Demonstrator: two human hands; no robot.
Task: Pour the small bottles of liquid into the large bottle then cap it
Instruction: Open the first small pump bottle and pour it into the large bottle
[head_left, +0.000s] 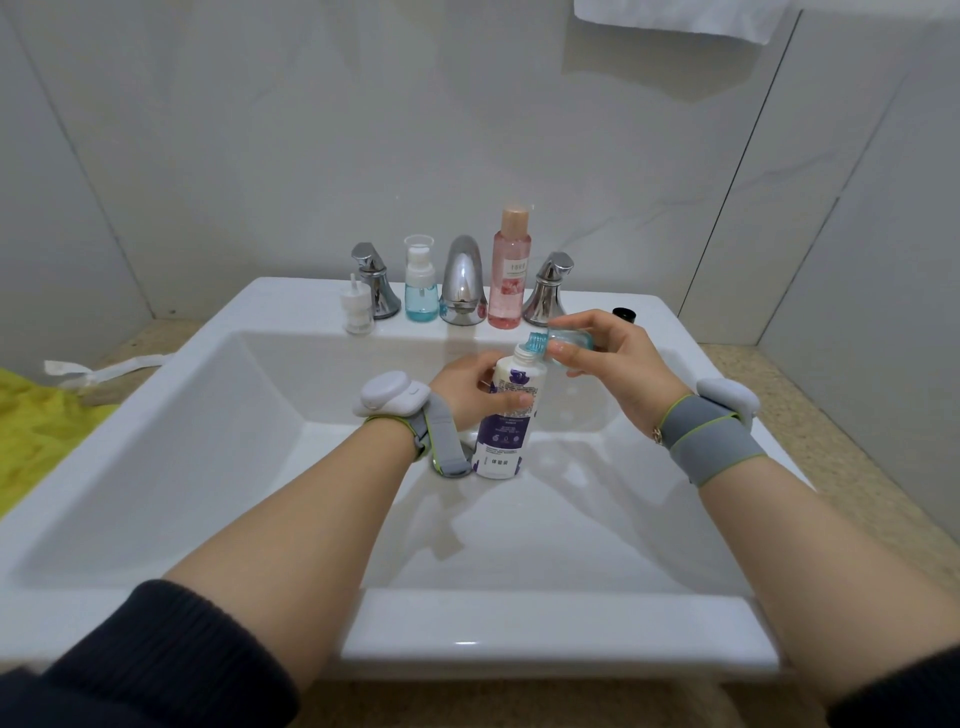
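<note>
1. Your left hand (470, 387) sits low and centre over the basin, fingers and thumb curled round the big bottle (506, 415) — thumb across the front of it.
2. Your right hand (613, 353) is higher and to the right, fingers pinching the small bottle (563, 340), which lies tipped on its side with its mouth at the big bottle's neck.
3. Both forearms reach forward and converge — bare, dark sleeves pushed back, a grey strap on each wrist.
</note>
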